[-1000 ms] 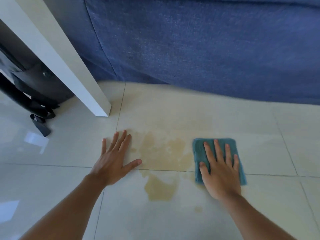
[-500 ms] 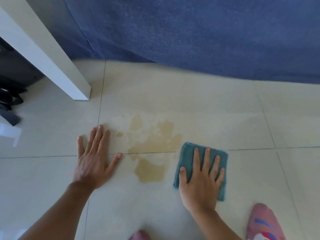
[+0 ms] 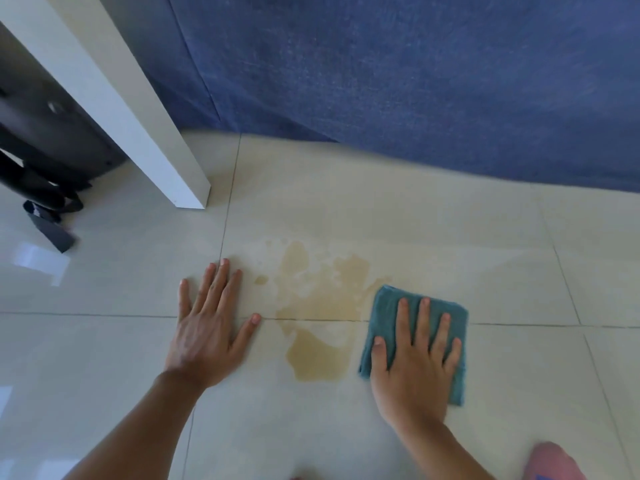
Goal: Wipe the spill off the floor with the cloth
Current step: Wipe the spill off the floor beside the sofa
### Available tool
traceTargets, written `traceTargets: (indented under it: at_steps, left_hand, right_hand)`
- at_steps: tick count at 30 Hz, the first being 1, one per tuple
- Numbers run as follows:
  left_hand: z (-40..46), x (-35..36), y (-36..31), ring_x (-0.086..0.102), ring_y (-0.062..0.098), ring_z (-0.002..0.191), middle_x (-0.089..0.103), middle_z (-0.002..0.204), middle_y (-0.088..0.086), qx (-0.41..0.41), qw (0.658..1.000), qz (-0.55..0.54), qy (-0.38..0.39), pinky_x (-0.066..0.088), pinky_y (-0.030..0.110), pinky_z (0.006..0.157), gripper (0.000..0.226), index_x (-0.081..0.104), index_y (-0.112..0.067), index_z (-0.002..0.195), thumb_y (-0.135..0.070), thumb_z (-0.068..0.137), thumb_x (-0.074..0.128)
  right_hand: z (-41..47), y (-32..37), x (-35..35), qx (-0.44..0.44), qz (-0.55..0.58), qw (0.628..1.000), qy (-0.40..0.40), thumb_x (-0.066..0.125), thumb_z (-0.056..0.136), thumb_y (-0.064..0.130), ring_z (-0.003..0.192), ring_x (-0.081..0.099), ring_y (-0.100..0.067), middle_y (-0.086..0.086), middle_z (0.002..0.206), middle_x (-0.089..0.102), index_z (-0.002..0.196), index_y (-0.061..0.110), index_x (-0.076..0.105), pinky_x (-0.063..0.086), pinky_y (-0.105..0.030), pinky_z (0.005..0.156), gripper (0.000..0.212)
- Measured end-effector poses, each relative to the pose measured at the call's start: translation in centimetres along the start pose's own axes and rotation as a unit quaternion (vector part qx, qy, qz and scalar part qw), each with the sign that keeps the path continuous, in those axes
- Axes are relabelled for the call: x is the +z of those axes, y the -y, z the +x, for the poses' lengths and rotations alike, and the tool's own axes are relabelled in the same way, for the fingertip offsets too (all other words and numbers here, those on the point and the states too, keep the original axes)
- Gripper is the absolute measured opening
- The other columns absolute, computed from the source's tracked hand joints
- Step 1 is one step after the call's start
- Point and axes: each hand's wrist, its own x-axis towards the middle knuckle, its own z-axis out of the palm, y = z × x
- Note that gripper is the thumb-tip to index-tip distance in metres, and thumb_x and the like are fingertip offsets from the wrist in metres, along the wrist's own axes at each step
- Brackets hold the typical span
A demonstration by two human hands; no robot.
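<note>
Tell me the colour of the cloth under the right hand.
Teal, a blue-green; the cloth shows best in the head view, flat under the right hand.

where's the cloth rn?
Head view, lower right: the teal cloth lies flat on the floor tile under the right hand, just right of the tan spill, across a grout line.

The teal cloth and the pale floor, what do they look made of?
The teal folded cloth looks like soft terry or microfibre: fuzzy, matte nap. The pale tiled floor looks like glazed ceramic or porcelain: grout lines and glossy window reflections.
</note>
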Motion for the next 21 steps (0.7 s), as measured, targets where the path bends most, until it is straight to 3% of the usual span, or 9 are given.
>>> traceTargets:
  at_steps: [5, 7, 10, 12, 15, 17, 19, 21]
  left_hand:
    - [0.0, 0.1, 0.1, 0.004, 0.022, 0.154, 0.012, 0.166, 0.006, 0.002, 1.000, 0.000, -0.002, 0.004, 0.055, 0.122, 0.078, 0.027, -0.011, 0.155, -0.060, 0.095, 0.021]
    - [0.1, 0.2, 0.1, 0.004, 0.021, 0.154, 0.011, 0.166, 0.006, 0.006, 1.000, 0.002, -0.005, 0.004, 0.055, 0.122, 0.077, 0.026, -0.012, 0.155, -0.060, 0.095, 0.021]
    - [0.1, 0.3, 0.2, 0.003, 0.020, 0.154, 0.010, 0.166, 0.004, -0.002, 1.000, -0.005, -0.009, 0.004, 0.053, 0.123, 0.076, 0.026, -0.013, 0.155, -0.060, 0.095, 0.021]
    - [0.0, 0.1, 0.1, 0.003, 0.020, 0.154, 0.010, 0.166, 0.003, -0.004, 1.000, -0.004, -0.006, 0.004, 0.053, 0.123, 0.076, 0.027, -0.014, 0.155, -0.060, 0.095, 0.022]
    - [0.1, 0.0, 0.0, 0.003, 0.020, 0.154, 0.010, 0.166, 0.004, -0.006, 1.000, 0.006, -0.001, 0.004, 0.054, 0.122, 0.078, 0.026, -0.013, 0.155, -0.063, 0.094, 0.024]
    - [0.2, 0.0, -0.1, 0.002, 0.021, 0.154, 0.010, 0.166, 0.005, -0.005, 1.000, 0.017, 0.009, 0.006, 0.056, 0.122, 0.083, 0.025, -0.013, 0.155, -0.067, 0.093, 0.025]
    - [0.1, -0.1, -0.2, 0.001, 0.021, 0.154, 0.009, 0.167, 0.006, -0.006, 1.000, 0.022, 0.010, 0.007, 0.057, 0.122, 0.086, 0.026, -0.012, 0.155, -0.071, 0.092, 0.025]
    - [0.0, -0.2, -0.2, 0.001, 0.020, 0.154, 0.010, 0.166, 0.005, -0.006, 1.000, 0.013, 0.008, 0.008, 0.057, 0.121, 0.089, 0.027, -0.011, 0.155, -0.074, 0.091, 0.027]
  right_hand:
    - [8.7, 1.9, -1.5, -0.028, -0.004, 0.999, 0.033, 0.013, 0.088, 0.052, 0.156, -0.001, -0.033, 0.000, 0.171, 0.003, 0.161, 0.031, 0.013, 0.002, -0.057, 0.123, 0.076]
    - [10.2, 4.7, -1.5, -0.060, -0.001, 0.998, 0.023, 0.016, 0.086, 0.050, 0.156, -0.001, -0.033, 0.001, 0.171, 0.004, 0.160, 0.033, 0.014, 0.000, -0.056, 0.124, 0.076]
    - [8.5, 4.8, -1.0, -0.255, -0.018, 0.965, 0.052, 0.031, 0.089, 0.040, 0.156, 0.000, -0.030, 0.005, 0.170, 0.008, 0.159, 0.035, 0.020, 0.001, -0.055, 0.125, 0.071]
    - [8.8, 1.8, -1.7, -0.323, -0.030, 0.943, 0.080, 0.034, 0.090, 0.037, 0.157, 0.001, -0.027, 0.010, 0.170, 0.008, 0.159, 0.038, 0.019, 0.003, -0.052, 0.125, 0.071]
    - [12.5, 0.5, -2.4, -0.241, -0.047, 0.967, 0.064, 0.024, 0.087, 0.043, 0.156, 0.001, -0.029, 0.008, 0.170, 0.006, 0.158, 0.040, 0.015, 0.003, -0.052, 0.125, 0.072]
    - [15.5, 3.8, -2.2, -0.182, -0.048, 0.981, 0.051, 0.017, 0.086, 0.051, 0.156, -0.002, -0.032, 0.005, 0.171, 0.003, 0.159, 0.037, 0.012, 0.000, -0.054, 0.124, 0.075]
    - [16.6, 8.6, -2.3, -0.192, -0.038, 0.979, 0.058, 0.019, 0.086, 0.054, 0.155, -0.005, -0.033, 0.003, 0.171, -0.001, 0.159, 0.036, 0.010, -0.003, -0.056, 0.124, 0.076]
    - [15.8, 11.3, -2.2, -0.264, -0.034, 0.961, 0.081, 0.022, 0.088, 0.055, 0.155, -0.010, -0.032, 0.005, 0.171, -0.004, 0.160, 0.037, 0.009, -0.006, -0.056, 0.123, 0.075]
